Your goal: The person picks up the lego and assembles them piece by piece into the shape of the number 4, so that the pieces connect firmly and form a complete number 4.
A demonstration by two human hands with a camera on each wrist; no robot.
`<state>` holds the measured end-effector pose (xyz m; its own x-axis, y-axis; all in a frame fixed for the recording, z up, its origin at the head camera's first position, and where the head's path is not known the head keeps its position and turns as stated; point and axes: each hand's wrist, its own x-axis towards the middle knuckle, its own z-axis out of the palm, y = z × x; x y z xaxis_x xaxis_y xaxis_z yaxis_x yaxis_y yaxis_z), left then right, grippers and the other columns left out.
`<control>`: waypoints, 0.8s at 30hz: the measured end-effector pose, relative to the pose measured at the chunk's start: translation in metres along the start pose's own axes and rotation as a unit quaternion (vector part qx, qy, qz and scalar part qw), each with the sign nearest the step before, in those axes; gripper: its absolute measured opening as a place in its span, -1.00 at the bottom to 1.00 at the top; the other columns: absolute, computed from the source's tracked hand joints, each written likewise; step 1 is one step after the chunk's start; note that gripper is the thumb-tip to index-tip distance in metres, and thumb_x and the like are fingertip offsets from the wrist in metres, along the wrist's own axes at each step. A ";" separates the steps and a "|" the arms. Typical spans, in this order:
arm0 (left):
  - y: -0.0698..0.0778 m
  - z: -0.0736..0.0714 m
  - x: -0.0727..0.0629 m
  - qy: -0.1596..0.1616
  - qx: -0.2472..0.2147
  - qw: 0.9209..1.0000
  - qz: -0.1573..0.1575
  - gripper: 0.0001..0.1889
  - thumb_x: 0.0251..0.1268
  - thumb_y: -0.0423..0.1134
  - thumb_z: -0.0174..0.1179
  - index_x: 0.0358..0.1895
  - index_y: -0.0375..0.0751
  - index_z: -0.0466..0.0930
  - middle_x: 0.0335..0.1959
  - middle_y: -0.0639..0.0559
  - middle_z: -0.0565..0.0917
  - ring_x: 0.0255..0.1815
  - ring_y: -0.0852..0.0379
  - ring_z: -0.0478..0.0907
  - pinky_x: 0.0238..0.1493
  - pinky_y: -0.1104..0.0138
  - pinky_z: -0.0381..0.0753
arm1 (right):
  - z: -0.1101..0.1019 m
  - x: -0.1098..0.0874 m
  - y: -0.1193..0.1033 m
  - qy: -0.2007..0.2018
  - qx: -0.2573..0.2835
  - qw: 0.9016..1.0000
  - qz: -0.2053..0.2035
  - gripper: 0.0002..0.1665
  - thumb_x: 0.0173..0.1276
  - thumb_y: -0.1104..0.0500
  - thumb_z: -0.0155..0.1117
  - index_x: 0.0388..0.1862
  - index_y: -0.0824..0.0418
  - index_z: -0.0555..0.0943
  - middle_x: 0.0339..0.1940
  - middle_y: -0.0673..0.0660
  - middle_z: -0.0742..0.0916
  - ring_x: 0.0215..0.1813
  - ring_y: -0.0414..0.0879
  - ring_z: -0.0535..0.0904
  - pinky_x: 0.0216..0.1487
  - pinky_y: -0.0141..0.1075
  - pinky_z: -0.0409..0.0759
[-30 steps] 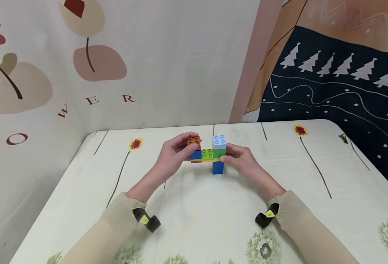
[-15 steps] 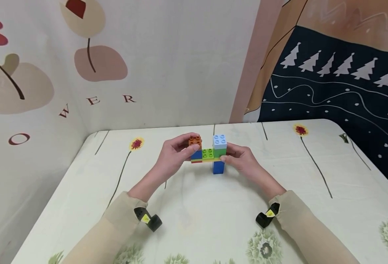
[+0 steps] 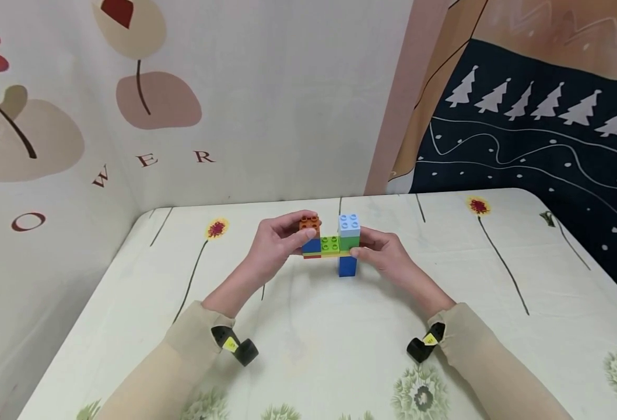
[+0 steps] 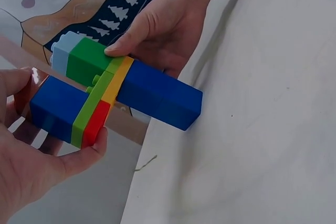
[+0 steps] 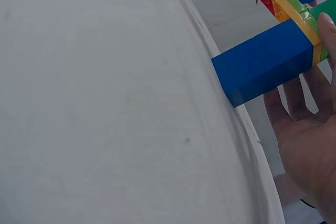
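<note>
Between my hands stands a toy building brick structure [image 3: 330, 244] on the table, resting on a column of blue bricks [image 5: 265, 61] under its right end. A lime plate [image 4: 95, 100] spans its middle, with yellow and red pieces beneath. The left end carries a blue brick [image 4: 59, 106] topped by an orange-brown brick [image 3: 309, 224]; a green brick [image 3: 349, 242] and a light blue brick [image 3: 349, 224] rise on the right. My left hand [image 3: 270, 247] grips the left end between thumb and fingers. From the other side, my right hand [image 3: 388, 255] holds the right end near the green brick.
A pale flower-printed cloth [image 3: 298, 350] covers the table, whose far edge meets a white printed curtain [image 3: 277, 105]. Behind on the right hangs a dark cloth with white trees [image 3: 529, 134]. Both sleeved wrists wear small black cameras.
</note>
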<state>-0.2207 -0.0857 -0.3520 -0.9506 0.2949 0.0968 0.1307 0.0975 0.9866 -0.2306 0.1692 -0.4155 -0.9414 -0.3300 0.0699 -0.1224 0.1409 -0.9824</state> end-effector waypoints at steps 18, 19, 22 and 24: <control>-0.006 0.000 -0.007 -0.003 -0.002 1.000 -0.012 -0.48 0.47 -0.27 0.28 0.45 -0.10 0.48 0.25 -0.15 0.57 0.21 -0.06 0.55 0.14 0.21 0.67 | -0.003 0.001 -0.003 0.006 -0.040 0.999 0.011 -0.38 0.46 0.29 0.34 0.47 0.27 0.48 0.25 0.29 0.69 0.20 0.11 0.63 0.13 -0.30 0.61; -0.008 -0.001 -0.007 -0.009 0.005 1.000 -0.006 -0.44 0.46 -0.29 0.29 0.48 -0.07 0.46 0.27 -0.13 0.57 0.24 -0.05 0.55 0.16 0.23 0.65 | -0.004 0.001 -0.004 0.007 -0.044 0.999 0.012 -0.38 0.46 0.29 0.35 0.46 0.27 0.48 0.25 0.29 0.69 0.20 0.12 0.64 0.13 -0.29 0.61; -0.012 -0.004 -0.008 -0.023 0.019 1.000 0.008 -0.33 0.40 -0.38 0.31 0.54 -0.01 0.37 0.29 -0.12 0.55 0.31 -0.05 0.51 0.21 0.29 0.61 | -0.006 0.001 -0.005 0.007 -0.050 0.999 0.012 -0.38 0.43 0.30 0.37 0.45 0.28 0.50 0.23 0.28 0.70 0.18 0.12 0.64 0.11 -0.30 0.62; -0.016 -0.005 -0.010 -0.026 0.021 0.999 0.007 -0.28 0.37 -0.44 0.32 0.56 -0.01 0.33 0.31 -0.14 0.54 0.34 -0.06 0.49 0.21 0.30 0.60 | -0.006 0.002 -0.004 0.005 -0.048 0.999 0.007 -0.37 0.41 0.32 0.38 0.44 0.29 0.50 0.22 0.29 0.70 0.16 0.12 0.65 0.08 -0.33 0.62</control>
<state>-0.2143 -0.0949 -0.3677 -0.9327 0.3458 0.1024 0.1564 0.1320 0.9788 -0.2335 0.1738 -0.4100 -0.9464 -0.3178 0.0578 -0.1376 0.2350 -0.9622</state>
